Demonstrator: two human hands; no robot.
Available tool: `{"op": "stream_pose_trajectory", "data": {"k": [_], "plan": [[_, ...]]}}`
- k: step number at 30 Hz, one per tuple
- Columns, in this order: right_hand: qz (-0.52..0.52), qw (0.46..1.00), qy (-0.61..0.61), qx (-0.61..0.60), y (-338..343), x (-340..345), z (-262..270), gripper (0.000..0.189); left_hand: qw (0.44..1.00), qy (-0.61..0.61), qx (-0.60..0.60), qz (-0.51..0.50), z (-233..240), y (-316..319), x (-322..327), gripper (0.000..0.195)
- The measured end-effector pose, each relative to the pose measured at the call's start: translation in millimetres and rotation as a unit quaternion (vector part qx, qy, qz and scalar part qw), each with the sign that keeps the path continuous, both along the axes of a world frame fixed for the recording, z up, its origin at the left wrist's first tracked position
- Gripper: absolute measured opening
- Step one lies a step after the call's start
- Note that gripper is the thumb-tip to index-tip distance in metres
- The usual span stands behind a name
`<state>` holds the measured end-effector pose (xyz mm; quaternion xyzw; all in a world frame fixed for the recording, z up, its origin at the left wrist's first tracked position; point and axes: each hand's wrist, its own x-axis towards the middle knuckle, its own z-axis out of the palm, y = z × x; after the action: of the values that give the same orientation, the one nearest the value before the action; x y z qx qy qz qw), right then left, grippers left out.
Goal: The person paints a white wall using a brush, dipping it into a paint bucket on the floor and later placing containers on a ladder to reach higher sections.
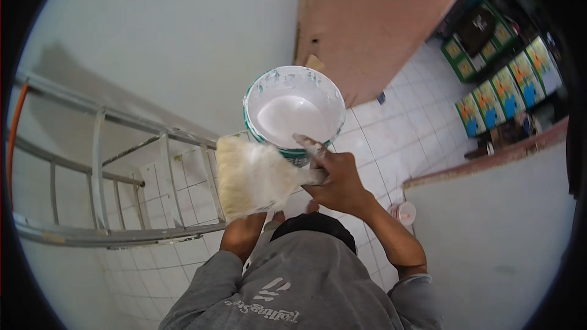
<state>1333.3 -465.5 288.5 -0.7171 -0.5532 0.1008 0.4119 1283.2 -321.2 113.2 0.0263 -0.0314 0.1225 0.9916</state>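
Note:
My right hand (337,181) grips the handle of a wide paintbrush (259,176). Its cream bristles point left, and white paint coats the part near the handle. One finger of this hand, smeared white, reaches over the near rim of a paint bucket (337,89). Green shows on the bucket's outside, and smears of white cover its inner wall. White liquid paint (291,119) lies in it. The brush overlaps the bucket's lower left edge in the picture. Behind the bristles my left forearm (243,236) disappears, so the left hand is hidden and what it holds cannot be seen.
A metal ladder (98,165) stretches along the left beside a pale wall (183,32). Beyond the bucket stands a pinkish door (362,23). Green-framed drawers (509,85) are at upper right. A small pail (404,213) sits by a low-looking wall (495,224) on the white tiled floor (367,142).

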Motion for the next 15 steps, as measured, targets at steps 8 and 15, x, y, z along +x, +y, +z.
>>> {"op": "stream_pose_trajectory", "data": {"k": [8, 15], "plan": [[-0.027, 0.774, 0.615, 0.148, -89.5, 31.7, 12.7, 0.061, 0.992, -0.018, 0.024, -0.119, 3.7, -51.8, 70.4, 0.064], [-0.196, 0.818, 0.498, 0.210, -152.6, 48.0, -4.9, 0.059, 0.978, -0.018, 0.032, -0.207, -4.3, -92.8, 98.4, 0.063]]}}
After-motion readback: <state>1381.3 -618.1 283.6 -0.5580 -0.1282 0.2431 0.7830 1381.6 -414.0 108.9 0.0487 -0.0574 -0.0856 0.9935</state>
